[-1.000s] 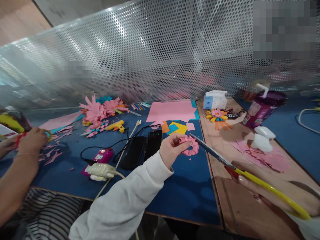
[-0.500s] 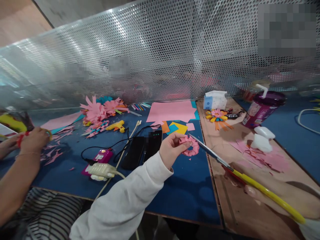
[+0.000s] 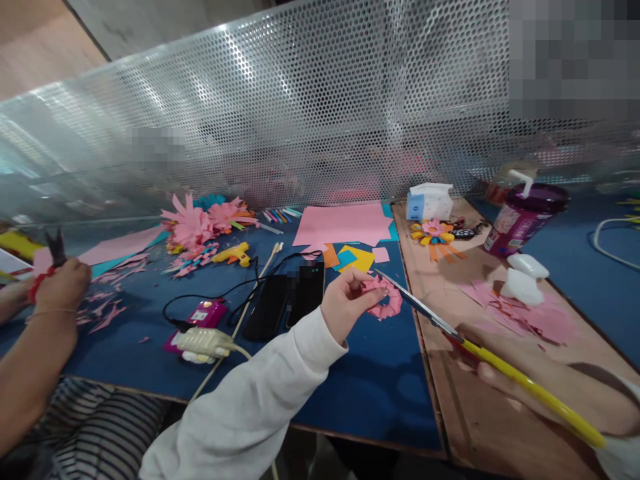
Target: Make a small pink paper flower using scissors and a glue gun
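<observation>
My left hand (image 3: 347, 303) pinches a pink folded paper ring (image 3: 393, 308) between thumb and fingers, above the blue table. The ring has a notched, pleated edge and an open middle. In my right hand (image 3: 525, 377) is a pair of scissors (image 3: 425, 309) with long metal blades and a yellow handle. Its blades point up and left, along the ring's upper right edge. Whether the blades touch the paper I cannot tell. Beyond my left hand are yellow, blue and orange paper pieces (image 3: 367, 259) and a large pink sheet (image 3: 340, 223).
Left of my sleeve are two phones (image 3: 267, 307), a cable plug (image 3: 205, 341) and a yellow glue gun (image 3: 233, 254). Pink paper flowers (image 3: 195, 223) stand behind. A purple cup (image 3: 523, 220) and a paper flower (image 3: 433, 232) are right. A co-worker's hand (image 3: 65, 283) holds scissors.
The pink ring has turned slightly and shifted a little right and down with my left hand. A small pink scrap below it is out of sight. The co-worker's scissors now point up.
</observation>
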A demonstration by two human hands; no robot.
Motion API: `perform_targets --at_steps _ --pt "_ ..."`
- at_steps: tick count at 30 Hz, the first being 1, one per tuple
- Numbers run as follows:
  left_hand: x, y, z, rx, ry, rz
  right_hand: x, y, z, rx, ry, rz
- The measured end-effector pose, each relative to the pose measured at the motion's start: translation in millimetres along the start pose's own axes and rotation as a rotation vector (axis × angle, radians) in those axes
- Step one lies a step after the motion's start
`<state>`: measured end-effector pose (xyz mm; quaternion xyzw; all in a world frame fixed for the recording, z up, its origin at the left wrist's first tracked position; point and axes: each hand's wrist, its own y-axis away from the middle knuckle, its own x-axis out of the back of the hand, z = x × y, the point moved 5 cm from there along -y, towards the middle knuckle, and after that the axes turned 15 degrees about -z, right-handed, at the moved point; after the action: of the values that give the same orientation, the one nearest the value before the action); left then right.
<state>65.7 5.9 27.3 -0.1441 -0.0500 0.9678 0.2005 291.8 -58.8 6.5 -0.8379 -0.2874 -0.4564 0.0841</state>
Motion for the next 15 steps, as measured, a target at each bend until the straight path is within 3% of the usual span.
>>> perform_targets --at_steps 8,15 --pt "-2.9 2.3 -3.4 0.016 0.037 0.003 5.5 -6.0 -9.2 -0.023 -0.014 -0.097" --pt "0.9 1.3 -12.9 0.038 0.041 0.044 0.8 -2.7 -2.5 -0.026 -0.002 -0.109"
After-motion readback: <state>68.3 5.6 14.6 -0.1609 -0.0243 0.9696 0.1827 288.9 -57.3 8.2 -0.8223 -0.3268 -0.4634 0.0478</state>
